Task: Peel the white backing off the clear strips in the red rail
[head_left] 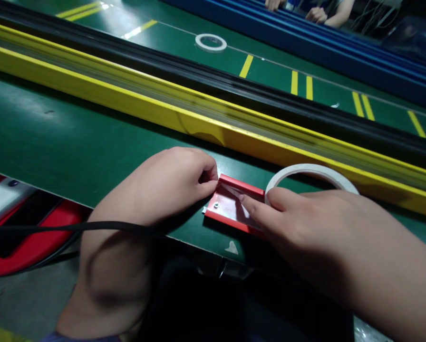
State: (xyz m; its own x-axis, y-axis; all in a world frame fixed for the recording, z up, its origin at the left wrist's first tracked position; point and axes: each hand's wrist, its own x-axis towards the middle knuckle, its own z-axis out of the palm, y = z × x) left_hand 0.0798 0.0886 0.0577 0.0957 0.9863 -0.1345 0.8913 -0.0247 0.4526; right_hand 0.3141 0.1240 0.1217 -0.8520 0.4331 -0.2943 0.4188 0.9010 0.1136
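Note:
My left hand [170, 183] pinches the left end of a red metal channel [222, 202], with its fingertips curled around the corner. A small metal screw [216, 205] sits in the channel near that end. A clear film strip [243, 213] lies across the channel's inner face. My right hand [305, 228] rests at the channel's right end, its index finger pressing on the film. Another of its fingers lies on the rim of a white tape roll [313, 175], which stands tilted behind the channel. The right thumb is hidden.
The channel lies on a green conveyor belt [56, 133] near its front edge, beside a long yellow rail [198, 128]. A second white tape roll [210, 42] lies on a far green belt. A co-worker's hands [316, 14] show at the top. A black cable [66, 227] crosses my left forearm.

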